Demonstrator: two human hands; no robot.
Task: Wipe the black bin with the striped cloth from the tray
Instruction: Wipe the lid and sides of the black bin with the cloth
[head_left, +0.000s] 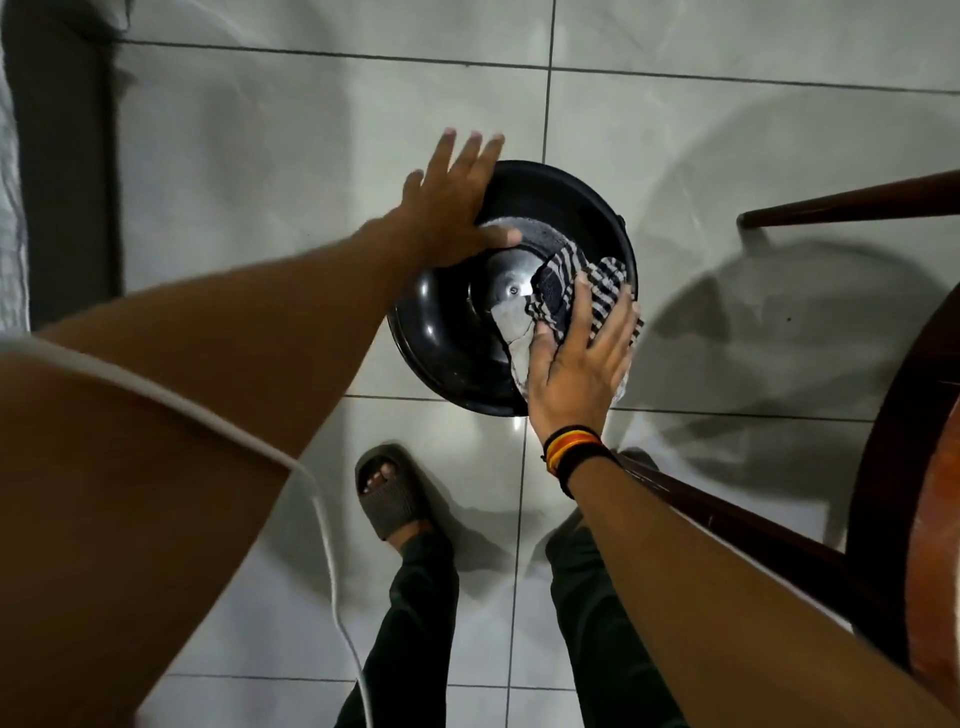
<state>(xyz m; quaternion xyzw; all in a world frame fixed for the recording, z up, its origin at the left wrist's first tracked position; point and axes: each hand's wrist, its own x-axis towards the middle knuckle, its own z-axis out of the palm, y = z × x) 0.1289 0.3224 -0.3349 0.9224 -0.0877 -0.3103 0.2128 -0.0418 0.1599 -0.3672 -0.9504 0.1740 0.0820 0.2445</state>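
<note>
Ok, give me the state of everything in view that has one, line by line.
black bin: standing on the tiled floor, top open.
striped cloth: bunched over the bin's right rim, under the right hand.
left hand: fingers straight, resting flat on the bin's far-left rim.
right hand: fingers spread, pressing the cloth onto the rim.
wristbands: worn on the right wrist.
sandal: on a foot, flat on the floor.

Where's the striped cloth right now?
Head view, right of centre: the striped cloth lies over the right rim of the black bin, under the right hand.
</note>
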